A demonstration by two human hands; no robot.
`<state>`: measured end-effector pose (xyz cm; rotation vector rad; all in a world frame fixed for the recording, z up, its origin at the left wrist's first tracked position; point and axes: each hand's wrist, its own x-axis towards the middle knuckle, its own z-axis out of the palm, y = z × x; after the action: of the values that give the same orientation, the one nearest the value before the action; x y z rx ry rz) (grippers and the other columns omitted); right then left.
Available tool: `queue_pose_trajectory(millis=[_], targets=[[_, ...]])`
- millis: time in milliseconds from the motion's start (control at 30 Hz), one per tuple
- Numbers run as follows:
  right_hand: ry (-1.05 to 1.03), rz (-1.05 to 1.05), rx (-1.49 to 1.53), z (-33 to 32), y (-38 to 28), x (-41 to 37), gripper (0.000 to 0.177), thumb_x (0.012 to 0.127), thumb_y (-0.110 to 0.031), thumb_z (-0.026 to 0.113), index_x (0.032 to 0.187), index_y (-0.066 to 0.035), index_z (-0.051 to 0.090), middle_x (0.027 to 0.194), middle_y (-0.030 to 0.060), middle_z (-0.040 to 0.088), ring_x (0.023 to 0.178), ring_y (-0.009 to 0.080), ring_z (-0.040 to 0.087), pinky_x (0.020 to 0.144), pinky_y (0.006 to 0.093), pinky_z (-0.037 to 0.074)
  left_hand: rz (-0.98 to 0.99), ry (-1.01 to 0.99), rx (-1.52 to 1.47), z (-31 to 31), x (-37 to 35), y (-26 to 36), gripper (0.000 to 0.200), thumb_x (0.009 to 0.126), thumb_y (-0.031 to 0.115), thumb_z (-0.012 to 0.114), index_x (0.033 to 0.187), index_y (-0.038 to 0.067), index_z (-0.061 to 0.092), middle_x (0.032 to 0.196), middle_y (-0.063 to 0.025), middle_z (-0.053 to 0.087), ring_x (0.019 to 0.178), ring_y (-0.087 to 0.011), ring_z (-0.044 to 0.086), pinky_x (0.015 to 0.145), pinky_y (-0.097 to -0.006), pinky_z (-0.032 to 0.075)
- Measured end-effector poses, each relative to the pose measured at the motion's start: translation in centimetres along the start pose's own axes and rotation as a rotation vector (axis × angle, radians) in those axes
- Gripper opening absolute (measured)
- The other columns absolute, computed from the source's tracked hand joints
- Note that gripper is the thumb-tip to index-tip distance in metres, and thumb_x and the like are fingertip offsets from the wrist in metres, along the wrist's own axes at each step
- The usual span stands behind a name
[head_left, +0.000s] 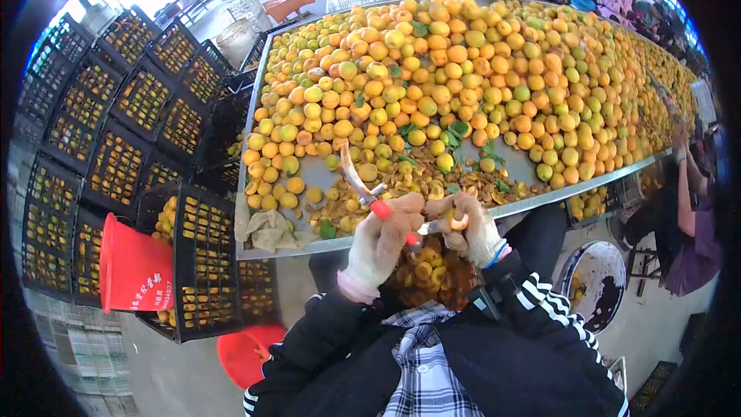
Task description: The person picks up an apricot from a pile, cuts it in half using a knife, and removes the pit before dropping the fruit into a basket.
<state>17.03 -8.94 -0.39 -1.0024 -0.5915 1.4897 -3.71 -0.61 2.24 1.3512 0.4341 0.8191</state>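
Observation:
My left hand (380, 245), in a stained white glove, is closed around a red-handled hand tool (380, 208). A curved, pale arm of this tool sticks up past the fingers, and a short metal end shows on the side toward my other hand. My right hand (472, 230), gloved too, pinches a piece of apricot (459, 222) close to that metal end. Both hands are above my lap, at the near edge of a metal table (312, 174). Cut fruit (432, 270) lies in a container below them, its rim mostly hidden.
Whole apricots (432, 54) are heaped over the table, with scraps and leaves near me. Black crates (204, 262) of fruit are stacked at left, beside a red bucket (135, 262) and a red basin (251, 355). A round basin (598, 282) stands right. Other people sit around the table.

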Motion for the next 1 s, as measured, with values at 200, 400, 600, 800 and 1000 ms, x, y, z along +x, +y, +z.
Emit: queue_pose_trajectory(millis=[200,400,600,800,1000], targets=[[0.259,0.054,-0.287,0.1,1.5,1.8,0.038,0.075,0.000,0.070,0.111,-0.004,0.060,0.097,0.0144,0.066,0.093,0.0327,0.065,0.083,0.0379,0.052,0.036,-0.011,0.062,2.3,0.5,3.4,0.025,0.094,0.017,0.063,0.112,-0.001,0.065,0.101,-0.0033,0.067,0.090,-0.0118,0.059,0.080,-0.0285,0.049],[0.148,-0.404,-0.827,2.4,0.3,0.8,0.045,0.072,-0.003,0.075,0.114,-0.003,0.059,0.106,0.0177,0.066,0.103,0.0357,0.065,0.088,0.0401,0.051,0.303,-0.084,0.156,1.4,0.7,1.3,0.018,0.093,0.009,0.068,0.109,0.001,0.066,0.112,-0.0060,0.067,0.103,-0.0147,0.061,0.089,-0.0312,0.051],[0.187,-0.112,-0.579,0.8,2.5,3.6,0.037,0.087,-0.018,0.069,0.119,-0.005,0.057,0.094,0.0116,0.067,0.087,0.0299,0.068,0.076,0.0378,0.054,0.047,0.135,-0.185,0.3,2.2,-2.3,0.021,0.090,0.010,0.072,0.109,0.003,0.067,0.110,-0.0039,0.067,0.098,-0.0134,0.061,0.085,-0.0309,0.052],[0.248,0.064,-0.103,6.4,-0.6,3.3,0.042,0.101,-0.040,0.042,0.120,-0.008,0.062,0.069,0.0014,0.057,0.052,0.0103,0.051,0.044,0.0239,0.039,-0.143,0.537,0.118,-4.2,5.4,-2.7,0.020,0.092,0.021,0.069,0.104,0.006,0.066,0.093,-0.0016,0.068,0.080,-0.0101,0.059,0.070,-0.0261,0.049],[-0.349,0.116,-0.897,2.7,-0.8,0.1,0.027,0.102,-0.017,0.045,0.107,-0.002,0.067,0.086,0.0065,0.068,0.076,0.0193,0.066,0.069,0.0303,0.052,-0.247,0.633,0.895,-14.7,6.3,-2.4,0.025,0.089,0.017,0.055,0.109,0.008,0.066,0.099,-0.0231,0.068,0.100,-0.0442,0.063,0.083,-0.0476,0.051]])
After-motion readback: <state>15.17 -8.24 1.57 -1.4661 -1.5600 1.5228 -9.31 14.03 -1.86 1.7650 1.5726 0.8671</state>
